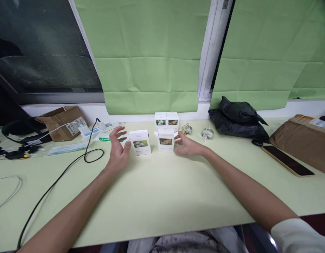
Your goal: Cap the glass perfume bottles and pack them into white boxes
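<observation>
My left hand (118, 149) is raised just left of a closed white box (141, 143) with a white-flower picture, its fingers spread and nothing in them. To the right of that box stands another white box (166, 142) showing a yellowish-flower picture, its top flaps sticking up. My right hand (188, 144) is at this box's right side, fingers apart and slightly bent, the tips at or very near its side and flap. Behind stand two similar small white boxes, one with a white-flower picture (160, 121) and one with a yellowish picture (172, 121).
Two clear glass ornaments (207, 133) sit right of the boxes. Further right are a black plastic bag (239, 121), a phone (287, 161) and a brown package (302, 142). On the left lie an opened cardboard box (61, 123), plastic packets and a black cable (64, 172).
</observation>
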Action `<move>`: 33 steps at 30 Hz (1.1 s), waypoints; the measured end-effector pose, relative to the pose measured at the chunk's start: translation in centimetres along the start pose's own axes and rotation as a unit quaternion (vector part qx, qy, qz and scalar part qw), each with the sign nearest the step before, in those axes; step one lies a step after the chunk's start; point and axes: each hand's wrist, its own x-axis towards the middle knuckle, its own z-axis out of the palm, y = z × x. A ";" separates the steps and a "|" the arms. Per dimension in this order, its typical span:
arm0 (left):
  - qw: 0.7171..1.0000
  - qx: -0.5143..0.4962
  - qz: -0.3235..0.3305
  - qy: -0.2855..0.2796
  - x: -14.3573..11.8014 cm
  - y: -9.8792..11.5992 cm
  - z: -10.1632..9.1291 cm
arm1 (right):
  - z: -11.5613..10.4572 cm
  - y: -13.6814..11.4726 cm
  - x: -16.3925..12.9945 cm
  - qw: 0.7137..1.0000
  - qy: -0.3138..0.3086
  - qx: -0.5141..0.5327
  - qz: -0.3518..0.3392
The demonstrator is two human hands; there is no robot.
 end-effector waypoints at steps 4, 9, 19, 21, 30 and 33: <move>0.985 0.049 0.106 0.124 0.3 1.1 -0.1 | -4.3 -1.3 -0.3 0.993 0.079 -0.091 0.006; 0.974 0.087 0.181 0.109 -1.1 2.6 0.6 | -6.6 -0.1 0.1 0.925 0.321 -0.199 0.037; 0.956 0.069 0.159 -0.236 -4.2 4.8 3.3 | -4.4 4.8 2.9 0.920 0.307 -0.173 0.173; 0.952 0.073 0.168 -0.244 -4.1 4.9 3.3 | -4.4 4.8 3.6 0.920 0.294 -0.167 0.196; 0.942 0.089 0.200 -0.256 -4.4 4.8 3.5 | -3.2 4.1 3.8 0.921 0.289 -0.166 0.203; 0.941 0.088 0.190 -0.264 -4.7 4.8 3.7 | -3.4 3.1 2.6 0.915 0.311 -0.196 0.168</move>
